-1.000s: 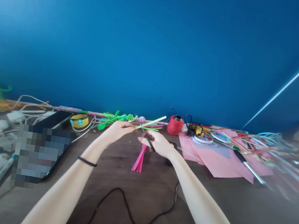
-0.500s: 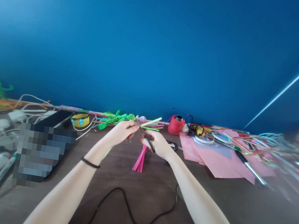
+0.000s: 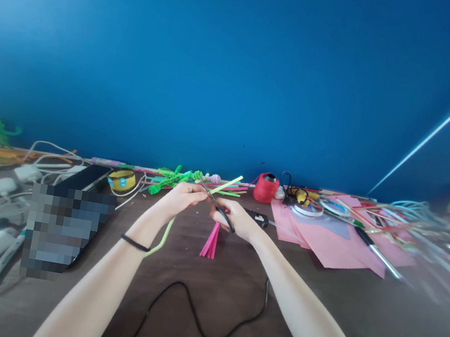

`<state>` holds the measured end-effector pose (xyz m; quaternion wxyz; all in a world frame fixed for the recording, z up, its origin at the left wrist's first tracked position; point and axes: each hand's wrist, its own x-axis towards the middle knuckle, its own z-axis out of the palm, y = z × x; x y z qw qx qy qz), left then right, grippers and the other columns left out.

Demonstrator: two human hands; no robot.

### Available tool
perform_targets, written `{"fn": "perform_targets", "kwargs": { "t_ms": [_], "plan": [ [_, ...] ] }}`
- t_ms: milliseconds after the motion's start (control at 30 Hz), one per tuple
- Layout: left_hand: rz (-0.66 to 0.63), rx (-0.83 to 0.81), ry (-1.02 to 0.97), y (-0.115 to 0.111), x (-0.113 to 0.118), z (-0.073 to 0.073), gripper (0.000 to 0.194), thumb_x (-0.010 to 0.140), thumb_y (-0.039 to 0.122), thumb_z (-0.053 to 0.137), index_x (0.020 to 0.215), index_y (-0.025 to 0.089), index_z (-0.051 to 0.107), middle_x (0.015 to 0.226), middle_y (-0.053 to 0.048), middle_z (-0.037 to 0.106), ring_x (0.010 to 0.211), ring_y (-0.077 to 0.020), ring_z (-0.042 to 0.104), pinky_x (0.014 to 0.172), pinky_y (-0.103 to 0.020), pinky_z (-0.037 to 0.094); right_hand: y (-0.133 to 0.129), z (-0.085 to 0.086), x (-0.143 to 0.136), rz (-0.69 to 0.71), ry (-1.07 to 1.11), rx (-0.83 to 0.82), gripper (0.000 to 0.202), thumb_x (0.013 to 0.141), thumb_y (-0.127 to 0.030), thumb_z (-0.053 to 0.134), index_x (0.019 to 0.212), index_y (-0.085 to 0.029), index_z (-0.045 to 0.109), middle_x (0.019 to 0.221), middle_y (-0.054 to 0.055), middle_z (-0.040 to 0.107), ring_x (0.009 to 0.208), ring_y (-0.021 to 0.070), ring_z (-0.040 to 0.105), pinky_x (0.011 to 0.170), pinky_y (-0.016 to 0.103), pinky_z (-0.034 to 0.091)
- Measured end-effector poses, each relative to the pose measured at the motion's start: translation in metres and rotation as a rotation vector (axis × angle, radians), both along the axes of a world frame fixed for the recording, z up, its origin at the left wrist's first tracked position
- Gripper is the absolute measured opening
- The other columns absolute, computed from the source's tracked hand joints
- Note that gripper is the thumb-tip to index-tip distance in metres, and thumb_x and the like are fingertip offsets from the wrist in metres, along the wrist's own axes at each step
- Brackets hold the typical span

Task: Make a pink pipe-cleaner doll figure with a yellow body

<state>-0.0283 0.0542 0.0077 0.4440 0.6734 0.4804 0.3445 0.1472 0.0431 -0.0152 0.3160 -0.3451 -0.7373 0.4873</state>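
- Two hands were busy above the counter (image 3: 177, 270): my left fingers (image 3: 195, 189) were pinched narrow, apparently on the pale green strip (image 3: 228, 184), and my right fingers (image 3: 231, 204) were closed around the scissors (image 3: 225, 219).
- The strip slanted up and rightward just past my left fingertips, by the blades. A pale green length (image 3: 161, 241) hung below my left hand; I couldn't tell whether both were one piece.
- As I judged it, a clean snip called for a firm pinch close to the cut, the strip taut and square to the blades.
- The blades lay very near my left fingertips, so drawing those back slightly seemed the safer hold. Whether the edges had met was too small to tell.
- Just below my right hand, the magenta strips (image 3: 210, 242) were close enough to snag, I thought.
- A black tool (image 3: 259, 219) lay just beyond my right hand, and a black cord (image 3: 198, 328) snaked between my forearms.
- Behind my hands, a bright green fuzzy heap (image 3: 164, 181) could easily have hidden a green offcut.
- To the right stood a red spool (image 3: 265, 190) beside pink sheets (image 3: 324, 248); to the left lay a yellow roll (image 3: 122, 180), a dark phone-like device (image 3: 96, 177) and white plugs (image 3: 0, 186), all apart from the cutting.
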Motion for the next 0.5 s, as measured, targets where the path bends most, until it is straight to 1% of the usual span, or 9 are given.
{"fn": "perform_targets", "kwargs": {
  "t_ms": [200,367,500],
  "plan": [
    [0.010,-0.072,-0.068,-0.0018,0.0033,-0.0001,0.024,0.068,0.034,0.054,0.073,0.012,0.063,0.041,0.009,0.022,0.039,-0.0053,0.017,0.042,-0.024,0.010,0.0025,-0.0040,0.0001,-0.024,-0.028,0.093,0.006,0.067,-0.018,0.046,0.063,-0.017,0.041,0.049,-0.007,0.037,0.045,0.0058,0.032,0.046,0.019,0.025],
    [-0.013,-0.091,-0.068,-0.0004,0.0006,-0.0015,0.023,0.069,0.034,0.054,0.073,0.012,0.063,0.040,0.009,0.021,0.039,-0.0053,0.016,0.042,-0.024,0.010,0.0030,-0.0032,0.0000,-0.040,-0.070,0.114,0.004,0.064,-0.018,0.045,0.063,-0.017,0.041,0.051,-0.007,0.037,0.047,0.0064,0.033,0.046,0.019,0.025],
    [-0.028,-0.097,-0.069,0.0011,-0.0013,-0.0028,0.024,0.069,0.034,0.055,0.074,0.012,0.063,0.040,0.009,0.021,0.039,-0.0053,0.017,0.042,-0.023,0.010,0.0027,-0.0029,0.0007,-0.035,-0.083,0.117,0.004,0.065,-0.018,0.045,0.064,-0.017,0.042,0.051,-0.007,0.037,0.046,0.0064,0.034,0.046,0.019,0.026]
  ]
}}
